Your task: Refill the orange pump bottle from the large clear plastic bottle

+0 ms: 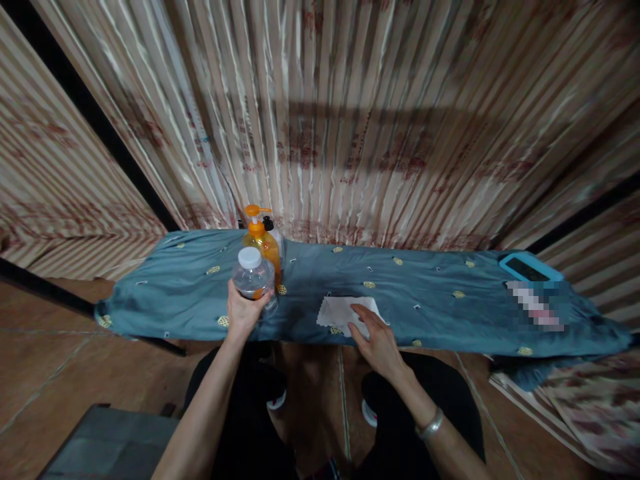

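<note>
My left hand (245, 308) is wrapped round the lower part of a clear plastic bottle with a white cap (249, 259). The bottle is upright near the front left of the cloth-covered table (425, 313). A white cloth with a scalloped edge (340, 311) lies flat on the table to the right of it. Over the right end of this cloth is my right hand (376, 340), its fingers spread and holding nothing. The fingertips are at the cloth; whether they press on it I cannot tell.
Behind the clear bottle stand an orange pump bottle (269, 250) and a smaller bottle with a black top (277, 239). A blue-framed device (531, 268) lies at the right end, near a blurred-out item (535, 307). A pleated curtain (350, 133) hangs behind the table.
</note>
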{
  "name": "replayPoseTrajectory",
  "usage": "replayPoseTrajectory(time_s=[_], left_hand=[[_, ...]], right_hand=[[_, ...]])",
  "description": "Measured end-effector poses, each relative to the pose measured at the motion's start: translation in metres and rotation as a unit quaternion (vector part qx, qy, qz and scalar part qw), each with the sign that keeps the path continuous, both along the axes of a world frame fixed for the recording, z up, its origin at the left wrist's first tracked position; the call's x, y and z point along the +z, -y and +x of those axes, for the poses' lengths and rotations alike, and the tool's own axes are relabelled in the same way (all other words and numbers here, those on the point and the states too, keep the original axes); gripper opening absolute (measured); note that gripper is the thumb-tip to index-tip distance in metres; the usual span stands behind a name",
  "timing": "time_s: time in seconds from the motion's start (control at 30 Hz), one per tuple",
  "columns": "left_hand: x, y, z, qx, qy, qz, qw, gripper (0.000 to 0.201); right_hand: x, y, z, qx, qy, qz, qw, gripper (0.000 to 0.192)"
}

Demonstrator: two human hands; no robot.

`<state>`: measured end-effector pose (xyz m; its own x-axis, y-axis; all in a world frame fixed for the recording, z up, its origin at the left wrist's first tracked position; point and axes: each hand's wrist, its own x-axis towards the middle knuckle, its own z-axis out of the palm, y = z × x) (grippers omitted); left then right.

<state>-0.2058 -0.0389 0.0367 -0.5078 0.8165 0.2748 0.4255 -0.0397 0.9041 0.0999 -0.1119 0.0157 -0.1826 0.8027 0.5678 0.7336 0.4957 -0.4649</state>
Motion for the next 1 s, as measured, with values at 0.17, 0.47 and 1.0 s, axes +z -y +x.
replayPoseTrajectory(time_s=[0.17,0.47,1.0], left_hand=[[0.001,0.002,0.021,-0.066,0.001,-0.01,0.998,0.067],[-0.004,-0.002,0.048,-0.136,0.024,0.011,0.99,0.075],[-0.003,0.006,0.021,-0.12,0.014,-0.005,0.993,0.074]], right_hand=[[0.048,-0.011,-0.025,0.045,-0.023,0.01,0.999,0.036],[0.108,-0.073,-0.059,0.089,-0.075,0.032,0.993,0.037],[0.168,-0.11,-0.157,0.113,0.34,-0.072,0.931,0.063]])
